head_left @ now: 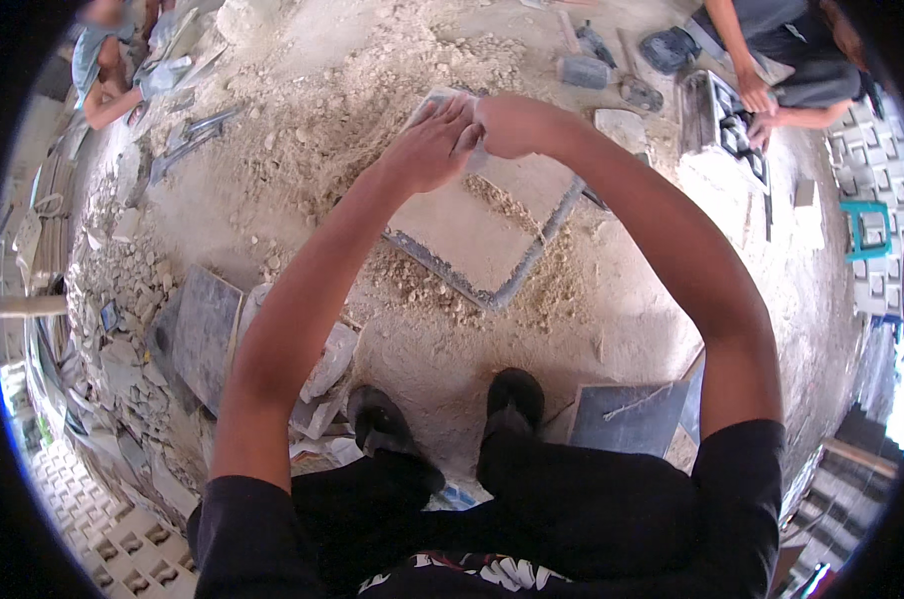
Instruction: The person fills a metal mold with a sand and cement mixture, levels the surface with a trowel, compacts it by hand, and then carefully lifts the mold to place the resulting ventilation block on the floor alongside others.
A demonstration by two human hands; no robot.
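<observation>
On the ground in front of me lies a rectangular dark metal frame (435,262), filled with pale sandy mix (462,225) that looks levelled in its near part. A ragged ridge of crumbs crosses the filling farther up. Above the far part of the frame, both hands meet. My left hand (432,145) has its fingers bent down over a pale flat edge. Against it, my right hand (515,128) is closed, its fingers mostly turned away from view. What the two hands grip between them is hidden.
Loose sandy mix (372,85) surrounds the frame. A mallet (584,70) lies beyond it. At the far right a co-worker's hands (759,110) are at a metal mould (726,125); another person crouches far left. Dark flat plates (627,417) and rubble (123,359) lie nearer me.
</observation>
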